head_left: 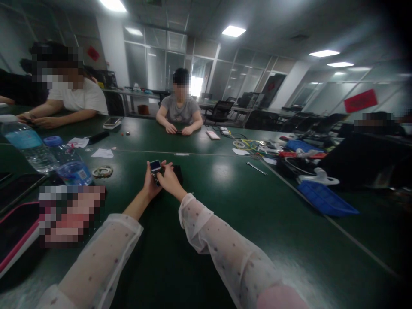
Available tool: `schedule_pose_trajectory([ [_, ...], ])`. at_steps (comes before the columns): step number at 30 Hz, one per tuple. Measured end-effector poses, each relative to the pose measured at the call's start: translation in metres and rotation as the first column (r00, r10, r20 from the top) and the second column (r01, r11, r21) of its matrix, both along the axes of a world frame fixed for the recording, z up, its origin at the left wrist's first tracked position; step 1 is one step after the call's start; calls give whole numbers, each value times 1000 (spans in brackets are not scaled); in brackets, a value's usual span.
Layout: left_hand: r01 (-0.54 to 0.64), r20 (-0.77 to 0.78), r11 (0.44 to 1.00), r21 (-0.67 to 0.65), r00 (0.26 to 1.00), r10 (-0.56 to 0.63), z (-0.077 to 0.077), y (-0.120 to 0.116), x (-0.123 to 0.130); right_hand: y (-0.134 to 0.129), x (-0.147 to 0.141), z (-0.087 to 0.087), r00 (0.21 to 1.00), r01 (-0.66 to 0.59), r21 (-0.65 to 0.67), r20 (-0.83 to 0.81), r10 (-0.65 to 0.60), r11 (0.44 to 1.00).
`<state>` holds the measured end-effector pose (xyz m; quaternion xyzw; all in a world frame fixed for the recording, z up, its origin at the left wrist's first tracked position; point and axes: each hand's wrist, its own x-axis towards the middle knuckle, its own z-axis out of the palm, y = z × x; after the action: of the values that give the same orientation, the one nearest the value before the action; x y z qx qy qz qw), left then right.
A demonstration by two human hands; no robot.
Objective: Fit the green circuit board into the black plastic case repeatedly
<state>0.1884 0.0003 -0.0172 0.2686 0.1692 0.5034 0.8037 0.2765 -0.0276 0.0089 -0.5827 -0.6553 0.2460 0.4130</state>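
A small dark handheld device (155, 166) with a little screen at its top is held above the green table (206, 193). My left hand (149, 182) is wrapped round it from the left and below. From the right, my right hand (170, 179) reaches over the device, its fingers bent against the lower part, where a thumb or finger touches the front. A black object (178, 172) lies just behind my right hand, partly hidden by it. What the screen shows is too small to read.
Water bottles (72, 165), a bracelet (102, 171) and phones are at the left. A wrench (256, 168), cables and a blue tray (326, 198) are at the right. Across the table sits a person (180, 109); another person (77, 96) is at the left.
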Motion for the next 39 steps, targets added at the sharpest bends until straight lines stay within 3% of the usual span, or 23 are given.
schedule_pose_trajectory([
  [4, 1, 37, 995, -98, 999, 3, -3, 2, 0, -8, 5, 0, 992, 18, 104, 124, -30, 994],
  [10, 23, 103, 967, -255, 995, 3, -6, 9, -4, -28, 27, -6, 939, 151, 294, 255, -230, 944],
  [16, 12, 134, 955, -297, 991, 29, -10, 12, -6, -35, 47, -26, 917, 143, 258, 329, -226, 955],
  [23, 14, 116, 953, -304, 993, 22, -14, 15, -4, -31, 69, -41, 944, 191, 217, 227, -239, 957],
  [30, -18, 63, 933, -360, 997, 44, -11, 15, 0, -25, 72, -47, 950, 221, 195, 179, -256, 956],
  [36, -27, 59, 918, -395, 997, 55, -10, 16, 1, -18, 79, -49, 965, 261, 184, -38, -259, 948],
  [39, -12, 75, 923, -385, 996, 44, -9, 17, 2, -15, 85, -50, 949, 287, 116, -170, -266, 951],
])
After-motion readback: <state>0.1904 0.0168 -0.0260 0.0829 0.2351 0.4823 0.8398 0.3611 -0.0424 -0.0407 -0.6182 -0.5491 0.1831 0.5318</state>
